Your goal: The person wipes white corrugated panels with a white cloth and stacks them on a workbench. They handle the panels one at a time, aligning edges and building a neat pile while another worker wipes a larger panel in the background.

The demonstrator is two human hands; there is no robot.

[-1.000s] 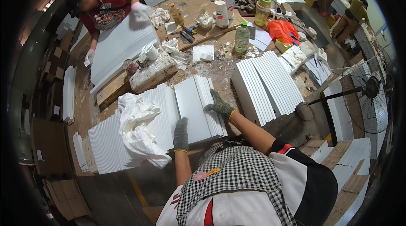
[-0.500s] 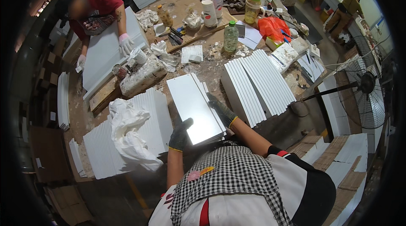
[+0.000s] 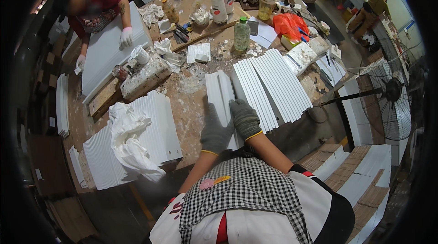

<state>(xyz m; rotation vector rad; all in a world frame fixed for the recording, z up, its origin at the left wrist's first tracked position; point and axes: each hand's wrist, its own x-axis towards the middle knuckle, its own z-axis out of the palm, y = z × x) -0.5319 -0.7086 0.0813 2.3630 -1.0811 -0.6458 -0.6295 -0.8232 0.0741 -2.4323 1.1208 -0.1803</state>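
Note:
Grey gloves with yellow cuffs cover both my hands. A few white panels (image 3: 218, 84) stand on edge between them at the table's near side, with a narrow gap showing among the panels. My left hand (image 3: 216, 129) presses on their left side, slightly blurred. On the right side, my right hand (image 3: 245, 118) grips the panels, its fingertips partly hidden in the gap beside a larger stack of white panels (image 3: 273, 89). That stack stands on edge close to the held ones, with a wedge-shaped gap in it.
Another row of panels (image 3: 159, 127) with a white cloth (image 3: 125, 130) over it stands left. A green-capped bottle (image 3: 242, 36), paper cups (image 3: 218, 9) and a red plastic bag (image 3: 289, 27) sit farther back. A co-worker in white gloves handles large panels (image 3: 107, 59). A fan (image 3: 392, 89) stands right.
The panels were lying tilted with a broad face up; now they stand on edge, farther right against the stack. Both my hands turned and moved with them, the left one rightward.

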